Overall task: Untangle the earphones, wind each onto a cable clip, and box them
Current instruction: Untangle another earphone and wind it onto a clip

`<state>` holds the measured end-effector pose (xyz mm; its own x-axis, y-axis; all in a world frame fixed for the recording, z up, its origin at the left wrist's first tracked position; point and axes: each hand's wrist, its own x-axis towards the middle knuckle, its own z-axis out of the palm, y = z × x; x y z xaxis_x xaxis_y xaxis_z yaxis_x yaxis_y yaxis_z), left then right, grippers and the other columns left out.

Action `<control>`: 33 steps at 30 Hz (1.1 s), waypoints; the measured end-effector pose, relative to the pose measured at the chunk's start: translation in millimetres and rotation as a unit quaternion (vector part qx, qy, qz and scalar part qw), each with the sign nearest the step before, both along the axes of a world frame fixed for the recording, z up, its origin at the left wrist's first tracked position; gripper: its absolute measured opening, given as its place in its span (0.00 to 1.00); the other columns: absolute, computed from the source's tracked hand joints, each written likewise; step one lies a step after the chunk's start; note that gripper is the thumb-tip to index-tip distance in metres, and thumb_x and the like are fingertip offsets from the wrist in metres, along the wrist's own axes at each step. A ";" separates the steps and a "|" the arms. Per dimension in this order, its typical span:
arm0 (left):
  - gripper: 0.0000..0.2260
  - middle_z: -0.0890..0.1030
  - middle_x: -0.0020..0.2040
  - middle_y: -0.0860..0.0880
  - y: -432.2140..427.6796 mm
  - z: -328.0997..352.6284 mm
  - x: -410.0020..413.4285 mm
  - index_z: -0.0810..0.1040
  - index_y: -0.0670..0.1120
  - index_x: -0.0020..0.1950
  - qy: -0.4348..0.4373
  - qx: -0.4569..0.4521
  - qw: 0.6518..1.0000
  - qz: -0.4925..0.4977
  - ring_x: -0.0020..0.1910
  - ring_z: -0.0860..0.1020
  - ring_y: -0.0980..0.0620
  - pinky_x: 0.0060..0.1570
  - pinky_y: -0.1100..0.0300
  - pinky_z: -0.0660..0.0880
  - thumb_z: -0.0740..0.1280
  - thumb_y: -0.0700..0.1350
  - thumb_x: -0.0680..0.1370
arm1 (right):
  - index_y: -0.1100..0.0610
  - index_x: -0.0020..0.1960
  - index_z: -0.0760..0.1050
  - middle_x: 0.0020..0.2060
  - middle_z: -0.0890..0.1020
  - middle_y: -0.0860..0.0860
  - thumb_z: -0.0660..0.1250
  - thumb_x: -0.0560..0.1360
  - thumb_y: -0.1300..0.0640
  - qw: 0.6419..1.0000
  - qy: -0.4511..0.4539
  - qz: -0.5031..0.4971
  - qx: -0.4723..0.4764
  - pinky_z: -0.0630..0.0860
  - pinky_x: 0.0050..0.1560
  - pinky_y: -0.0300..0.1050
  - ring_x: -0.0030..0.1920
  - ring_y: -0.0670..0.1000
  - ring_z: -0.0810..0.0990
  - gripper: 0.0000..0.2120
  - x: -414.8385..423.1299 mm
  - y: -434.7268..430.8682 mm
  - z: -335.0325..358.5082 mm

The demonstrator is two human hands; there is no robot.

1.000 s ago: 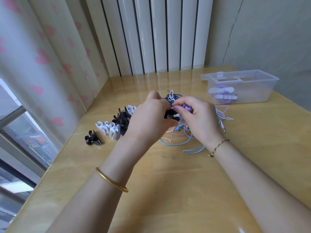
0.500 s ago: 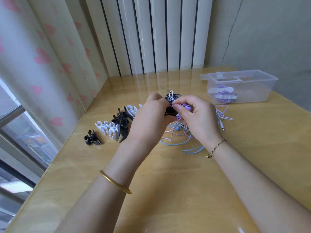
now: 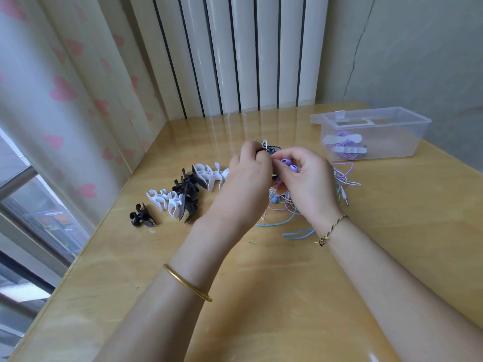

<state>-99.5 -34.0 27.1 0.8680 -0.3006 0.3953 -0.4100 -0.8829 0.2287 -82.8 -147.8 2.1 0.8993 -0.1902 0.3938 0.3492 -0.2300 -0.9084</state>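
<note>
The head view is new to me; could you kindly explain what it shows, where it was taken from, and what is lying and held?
There is no machine here: a person works with bare hands, and the one picture comes from a camera worn on the head, looking down. On the wooden table lie a row of black and white cable clips and a tangle of earphone cables. The clear box at the right already holds a purple earphone wound on a white clip. The left hand grips the tangle's dark upper part, while the right hand pinches the purple earbuds.
</note>
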 end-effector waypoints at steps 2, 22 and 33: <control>0.14 0.56 0.73 0.43 -1.1 -1.7 0.1 0.66 0.38 0.64 0.031 0.004 0.999 -0.015 0.64 0.65 0.41 0.59 0.58 0.63 0.56 0.32 0.79 | 0.55 0.42 0.80 0.34 0.81 0.53 0.69 0.74 0.62 1.000 0.004 -0.005 0.004 0.78 0.33 0.46 0.28 0.51 0.79 0.04 -0.4 -1.6 0.6; 0.09 0.77 0.54 0.49 14.1 7.8 6.1 0.72 0.45 0.57 0.162 -0.398 0.899 -0.087 0.44 0.75 0.62 0.43 0.70 0.69 0.61 0.35 0.79 | 0.61 0.46 0.72 0.36 0.80 0.56 0.67 0.72 0.73 0.971 -0.015 0.162 0.175 0.77 0.35 0.39 0.30 0.48 0.80 0.09 -4.8 -17.1 11.0; 0.10 0.76 0.40 0.45 12.1 11.0 2.9 0.74 0.40 0.50 0.249 -0.548 0.789 -0.124 0.38 0.70 0.50 0.31 0.66 0.64 0.56 0.29 0.78 | 0.55 0.49 0.75 0.40 0.79 0.54 0.65 0.75 0.69 0.976 -0.043 0.199 0.078 0.76 0.35 0.40 0.34 0.53 0.78 0.10 -0.1 -16.7 10.6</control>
<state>-96.6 -21.9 38.1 0.9658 -0.2007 0.1640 -0.1570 0.0506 0.9863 -82.9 -164.5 12.7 0.8786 0.1040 0.4662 0.4600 0.0787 -0.8844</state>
